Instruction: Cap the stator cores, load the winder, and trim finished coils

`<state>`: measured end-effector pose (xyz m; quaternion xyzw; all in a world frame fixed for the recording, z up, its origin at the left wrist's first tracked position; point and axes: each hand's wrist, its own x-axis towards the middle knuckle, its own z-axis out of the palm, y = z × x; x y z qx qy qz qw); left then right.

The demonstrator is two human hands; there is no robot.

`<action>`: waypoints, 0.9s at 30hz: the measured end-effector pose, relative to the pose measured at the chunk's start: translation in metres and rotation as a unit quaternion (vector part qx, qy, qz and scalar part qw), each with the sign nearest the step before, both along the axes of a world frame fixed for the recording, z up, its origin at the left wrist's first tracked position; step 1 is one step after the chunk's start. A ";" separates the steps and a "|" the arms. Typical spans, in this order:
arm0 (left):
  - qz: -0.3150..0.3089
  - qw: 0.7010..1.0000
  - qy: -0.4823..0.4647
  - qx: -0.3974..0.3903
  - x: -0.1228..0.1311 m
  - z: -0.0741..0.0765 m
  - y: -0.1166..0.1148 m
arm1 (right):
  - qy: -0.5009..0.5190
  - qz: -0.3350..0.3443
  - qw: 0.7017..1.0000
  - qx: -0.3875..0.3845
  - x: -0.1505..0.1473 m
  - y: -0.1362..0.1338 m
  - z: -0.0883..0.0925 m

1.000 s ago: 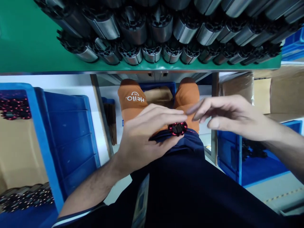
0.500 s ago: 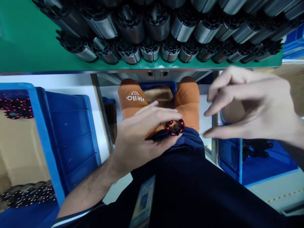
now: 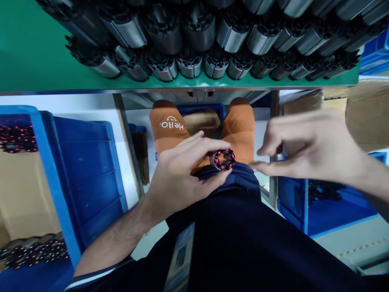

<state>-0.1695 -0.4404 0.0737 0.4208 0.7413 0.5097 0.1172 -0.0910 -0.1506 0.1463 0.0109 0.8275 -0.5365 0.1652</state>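
Between the thumb and fingers of my left hand (image 3: 185,172) is a small round part (image 3: 224,159), a dark ring with red windings, its open end facing up above my lap. My right hand (image 3: 310,148) hangs in the air to the right of the part, apart from it, blurred by motion. Its fingers are curled, with a gap between them and the thumb, and nothing shows in it. Beyond both hands, rows of metal cylinders with black toothed ends (image 3: 190,66) stand on the green table (image 3: 36,61).
At the left, a blue crate (image 3: 91,162) stands beside another one holding red-wound parts (image 3: 18,138) and cardboard. A blue bin (image 3: 340,215) with black parts is at the lower right, and cardboard boxes (image 3: 369,113) are behind my right hand. The table's front edge (image 3: 194,89) runs across the view.
My right hand has moved a little left and its fingers have curled closer to the thumb. In my left hand the part has tilted slightly, showing more of its red ring.
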 end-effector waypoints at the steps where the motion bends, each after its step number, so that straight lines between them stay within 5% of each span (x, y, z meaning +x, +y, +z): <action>1: 0.001 1.000 0.029 0.012 0.000 -0.001 -0.001 | -0.011 -0.005 1.000 -0.019 -0.001 0.003 -0.002; 3: 0.018 0.992 0.116 0.042 0.000 -0.004 -0.002 | -0.107 -0.010 0.987 -0.121 -0.002 0.005 -0.011; 7: 0.034 0.955 0.285 0.070 -0.001 -0.006 -0.003 | -0.303 0.027 0.909 -0.283 -0.001 -0.013 -0.031; 9: 0.013 0.956 0.288 0.054 -0.001 -0.003 -0.002 | -0.230 0.032 0.946 -0.227 -0.001 -0.023 -0.032; 11: 0.003 0.981 0.192 0.017 0.000 0.000 -0.001 | -0.097 0.015 0.989 -0.112 -0.001 -0.027 -0.027; 15: -0.005 1.000 -0.012 -0.024 0.003 0.001 -0.001 | 0.047 0.015 0.998 0.032 -0.005 -0.010 -0.010; 17: -0.003 1.000 0.009 -0.002 0.003 -0.002 -0.002 | 0.044 0.044 0.998 0.016 -0.006 0.003 -0.008; 19: 0.014 0.997 0.072 0.034 0.003 -0.005 -0.004 | -0.059 0.043 0.994 -0.085 -0.004 0.009 -0.012; 24: -0.001 0.977 0.200 0.069 -0.001 -0.008 -0.007 | -0.345 -0.007 0.894 -0.285 0.003 -0.013 -0.029; 27: 0.002 0.979 0.196 0.056 0.001 -0.004 -0.006 | -0.177 0.028 0.969 -0.172 0.003 -0.028 -0.024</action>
